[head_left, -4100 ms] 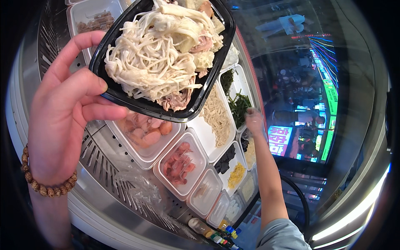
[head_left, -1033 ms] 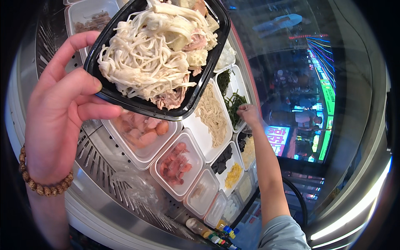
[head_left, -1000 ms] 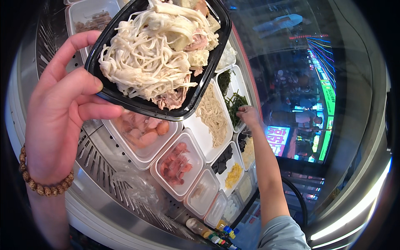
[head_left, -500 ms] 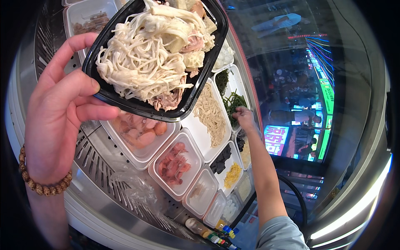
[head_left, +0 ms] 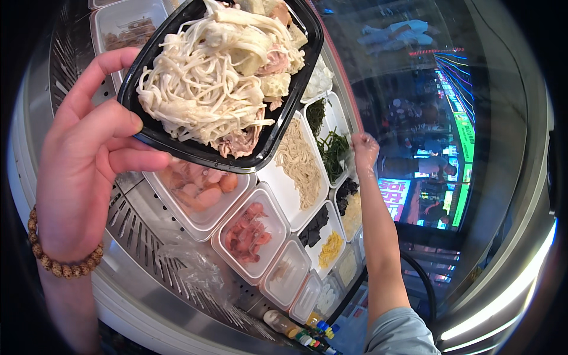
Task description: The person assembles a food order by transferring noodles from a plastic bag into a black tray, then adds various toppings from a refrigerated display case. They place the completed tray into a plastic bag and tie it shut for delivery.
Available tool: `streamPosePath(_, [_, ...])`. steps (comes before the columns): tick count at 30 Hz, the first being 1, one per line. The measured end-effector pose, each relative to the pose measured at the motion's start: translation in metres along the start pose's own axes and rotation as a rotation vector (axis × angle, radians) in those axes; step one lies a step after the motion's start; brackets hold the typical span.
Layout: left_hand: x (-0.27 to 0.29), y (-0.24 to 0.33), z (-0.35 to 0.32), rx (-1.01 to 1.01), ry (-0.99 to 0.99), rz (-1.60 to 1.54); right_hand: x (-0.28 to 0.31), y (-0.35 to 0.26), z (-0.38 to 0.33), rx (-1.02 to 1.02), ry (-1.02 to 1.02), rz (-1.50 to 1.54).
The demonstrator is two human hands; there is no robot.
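My left hand (head_left: 97,142) grips a black plastic tray (head_left: 269,139) by its near left corner, thumb on the rim and fingers around it. Pale enoki mushrooms (head_left: 201,77) fill it, with pinkish meat pieces and spongy yellowish chunks. A brown bead bracelet (head_left: 65,269) circles my left wrist. My right hand (head_left: 365,151), at the end of an outstretched arm, is closed like a fist. It hovers by the right edge of a white container with dark green seaweed strips (head_left: 334,155). Whatever it may hold is hidden by the curled fingers.
Below the tray are containers of sausage-like pieces (head_left: 204,189), reddish pieces (head_left: 245,234), pale shreds (head_left: 300,168), black pieces (head_left: 313,228) and yellow shreds (head_left: 330,248). A crumpled clear plastic bag (head_left: 195,269) lies on the slotted metal. Bottles (head_left: 296,331) stand at the bottom. Glass (head_left: 414,118) rises right.
My right hand has moved up and right, out of the seaweed container, and its fingers have curled closed. My left hand and the black tray have hardly moved.
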State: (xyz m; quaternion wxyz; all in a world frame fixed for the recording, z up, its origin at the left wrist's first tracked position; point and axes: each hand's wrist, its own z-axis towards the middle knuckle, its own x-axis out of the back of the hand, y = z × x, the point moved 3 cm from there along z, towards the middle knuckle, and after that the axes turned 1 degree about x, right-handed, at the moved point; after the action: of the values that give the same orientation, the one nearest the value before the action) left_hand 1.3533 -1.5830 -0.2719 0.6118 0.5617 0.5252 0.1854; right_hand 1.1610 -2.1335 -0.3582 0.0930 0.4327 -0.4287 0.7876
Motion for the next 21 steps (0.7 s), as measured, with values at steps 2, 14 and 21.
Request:
streamPosePath(2, [0.0, 0.0, 0.001, 0.006, -0.016, 0.0, -0.012, 0.0, 0.013, 0.009, -0.094, 0.099])
streamPosePath(14, [0.003, -0.002, 0.002, 0.006, -0.018, -0.012, -0.051, 0.038, 0.004, -0.097, -0.215, -0.5])
streamPosePath(21, [0.0, 0.0, 0.004, 0.032, -0.048, -0.03, -0.033, 0.08, 0.024, -0.057, -0.059, -0.244])
